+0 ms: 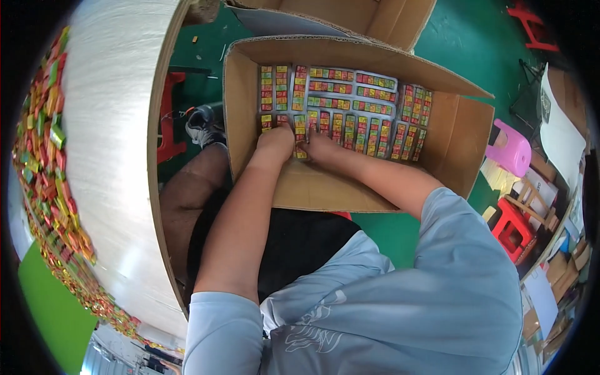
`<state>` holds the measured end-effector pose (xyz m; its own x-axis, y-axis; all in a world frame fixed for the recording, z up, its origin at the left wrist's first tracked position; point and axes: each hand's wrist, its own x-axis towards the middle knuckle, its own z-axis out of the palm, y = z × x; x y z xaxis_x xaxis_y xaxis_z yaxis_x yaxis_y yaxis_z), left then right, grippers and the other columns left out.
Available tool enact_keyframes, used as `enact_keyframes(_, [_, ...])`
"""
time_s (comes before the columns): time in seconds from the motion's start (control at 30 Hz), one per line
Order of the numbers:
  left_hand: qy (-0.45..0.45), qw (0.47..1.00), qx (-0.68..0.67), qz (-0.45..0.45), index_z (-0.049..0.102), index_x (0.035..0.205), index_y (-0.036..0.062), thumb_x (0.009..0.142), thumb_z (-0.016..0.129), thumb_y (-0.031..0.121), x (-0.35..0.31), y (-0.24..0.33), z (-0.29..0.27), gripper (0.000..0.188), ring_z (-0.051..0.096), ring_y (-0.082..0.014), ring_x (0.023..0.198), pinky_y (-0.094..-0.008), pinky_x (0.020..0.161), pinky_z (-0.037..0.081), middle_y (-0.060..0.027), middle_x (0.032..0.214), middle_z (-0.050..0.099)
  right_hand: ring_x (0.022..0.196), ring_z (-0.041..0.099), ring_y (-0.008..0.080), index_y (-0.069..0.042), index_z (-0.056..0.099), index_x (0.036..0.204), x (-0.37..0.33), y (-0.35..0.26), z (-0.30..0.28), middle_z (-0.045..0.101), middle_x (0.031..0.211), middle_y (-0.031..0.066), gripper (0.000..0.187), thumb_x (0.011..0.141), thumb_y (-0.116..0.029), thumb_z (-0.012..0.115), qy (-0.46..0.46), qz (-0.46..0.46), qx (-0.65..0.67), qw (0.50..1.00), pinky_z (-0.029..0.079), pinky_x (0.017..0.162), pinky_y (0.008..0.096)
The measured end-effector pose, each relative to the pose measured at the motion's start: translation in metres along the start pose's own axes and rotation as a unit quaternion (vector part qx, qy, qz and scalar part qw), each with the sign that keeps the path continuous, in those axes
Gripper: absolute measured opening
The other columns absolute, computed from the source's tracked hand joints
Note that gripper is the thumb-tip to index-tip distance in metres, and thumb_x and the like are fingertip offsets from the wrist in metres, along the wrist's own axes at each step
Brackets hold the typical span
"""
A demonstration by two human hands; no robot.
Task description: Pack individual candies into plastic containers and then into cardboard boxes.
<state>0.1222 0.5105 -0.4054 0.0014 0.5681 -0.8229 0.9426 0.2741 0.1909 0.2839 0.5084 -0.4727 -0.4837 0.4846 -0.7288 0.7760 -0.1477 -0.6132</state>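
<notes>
An open cardboard box (325,187) holds rows of narrow clear-wrapped packs of small red, yellow and green pieces (353,86). Both my hands reach down inside it, at the near left part of the rows. My left hand (276,141) is closed at the left side of one narrow pack (300,129), its fingertips partly hidden. On the other side of that same pack is my right hand (322,147), with thumb and fingers bent in against it. The pack stands lengthwise between the two hands, among its neighbours.
To the left, a pale tabletop (119,125) bears a heap of loose wrapped pieces (47,162). Beyond the box stands another open carton (387,22). A pink stool (511,150) and a red stool (515,231) are at the right. Someone's leg and shoe (203,125) are by the box's left side.
</notes>
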Motion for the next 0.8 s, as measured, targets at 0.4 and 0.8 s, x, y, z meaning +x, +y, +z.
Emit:
enact_keyframes(0.4, [0.089, 0.992, 0.092, 0.015, 0.073, 0.105, 0.0017, 0.095, 0.055, 0.009, 0.022, 0.0, 0.01, 0.022, 0.075, -0.0319, 0.093, -0.0446, 0.076, 0.061, -0.0168, 0.103, 0.076, 0.092, 0.067, 0.0496, 0.006, 0.055, 0.115, -0.009, 0.003, 0.02, 0.068, 0.096, 0.0333, 0.037, 0.1, -0.028, 0.05, -0.011, -0.004, -0.098, 0.995, 0.052, 0.083, 0.0576])
enact_keyframes(0.8, [0.096, 0.994, 0.025, 0.037, 0.074, 0.105, 0.0009, 0.091, 0.062, 0.009, 0.005, 0.001, -0.008, 0.02, 0.073, -0.0356, 0.101, -0.0452, 0.084, 0.06, -0.0185, 0.109, 0.074, 0.09, 0.069, 0.0455, 0.006, 0.06, 0.105, -0.015, -0.02, 0.001, 0.07, 0.097, 0.0305, 0.034, 0.099, -0.027, 0.051, -0.003, -0.053, -0.163, 0.985, 0.054, 0.08, 0.0548])
